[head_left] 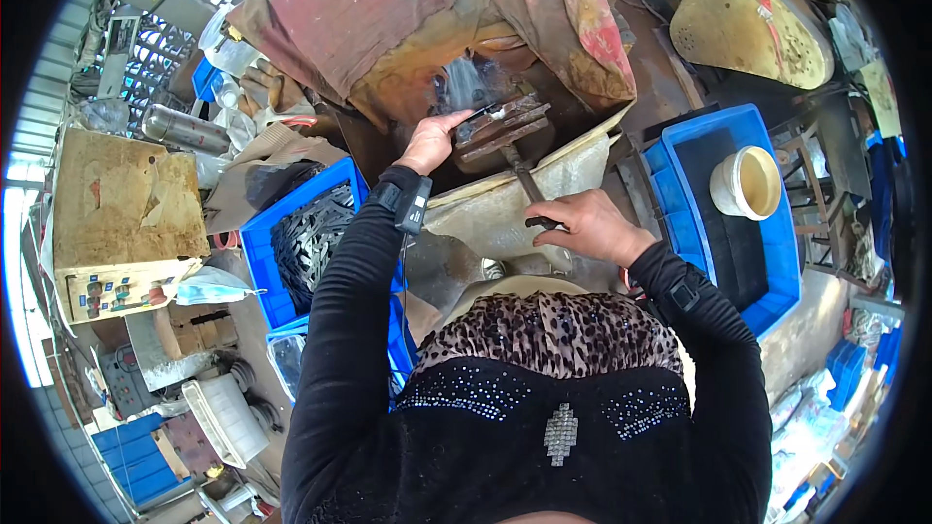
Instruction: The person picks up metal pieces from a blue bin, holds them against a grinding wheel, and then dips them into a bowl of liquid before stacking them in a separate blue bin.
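Observation:
My left hand point(430, 145) reaches forward to a rusty metal fixture point(505, 128), fingers closed round the end of a thin dark metal strip point(482, 111). The strip lies along the fixture's upper edge. A metal bar point(524, 175) runs from the fixture back toward me. My right hand point(597, 227) is closed on a short black handle point(546, 223) near that bar; whether the two join is hard to see. Just beyond the fixture, a pale blurred spray or haze point(464, 83) shows in the opening of a stained reddish cloth cover point(427, 10).
A blue bin point(254, 262) of dark metal strips point(316, 228) stands at my left. A larger blue tub point(788, 277) at right bears a cream bucket point(746, 183). A stained box point(126, 199) is far left. Below the fixture hangs a pale sheet point(573, 173).

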A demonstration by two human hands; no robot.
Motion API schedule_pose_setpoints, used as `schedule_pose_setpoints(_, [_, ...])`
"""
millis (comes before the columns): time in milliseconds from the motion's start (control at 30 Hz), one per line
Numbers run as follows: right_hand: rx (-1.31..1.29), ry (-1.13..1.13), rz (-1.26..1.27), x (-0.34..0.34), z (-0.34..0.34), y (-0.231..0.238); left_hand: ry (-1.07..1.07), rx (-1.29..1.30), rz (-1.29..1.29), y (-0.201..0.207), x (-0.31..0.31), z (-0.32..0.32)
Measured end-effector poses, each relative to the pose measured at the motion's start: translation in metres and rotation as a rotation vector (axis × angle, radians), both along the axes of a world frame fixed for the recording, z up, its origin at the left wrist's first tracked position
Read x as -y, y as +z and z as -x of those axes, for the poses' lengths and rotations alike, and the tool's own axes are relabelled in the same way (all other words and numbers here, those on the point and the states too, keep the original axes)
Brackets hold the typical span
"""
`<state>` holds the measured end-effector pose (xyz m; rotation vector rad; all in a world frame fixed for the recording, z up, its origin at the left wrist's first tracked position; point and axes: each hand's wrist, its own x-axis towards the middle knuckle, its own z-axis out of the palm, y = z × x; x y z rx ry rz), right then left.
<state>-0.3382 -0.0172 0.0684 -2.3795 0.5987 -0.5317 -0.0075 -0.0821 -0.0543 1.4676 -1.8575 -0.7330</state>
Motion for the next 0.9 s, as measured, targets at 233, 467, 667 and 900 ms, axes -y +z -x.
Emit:
schedule_pose_setpoints(233, [-0.054,0.012,0.101,-0.003,-0.002,-0.001,-0.051,0.186,0.061,-0.001,0.004,-0.007])
schedule_pose_setpoints(467, [-0.048,0.029,0.133,0.001,-0.003,-0.007,-0.127,0.178,0.073,0.007,0.007,-0.008])
schedule_pose_setpoints(667, [-0.060,0.026,0.139,0.000,-0.003,-0.009,-0.128,0.301,-0.022,0.019,0.000,-0.005])
schedule_pose_setpoints(900, [0.034,0.005,0.155,0.007,-0.013,0.003,0.019,0.498,0.213,0.053,-0.029,-0.001])
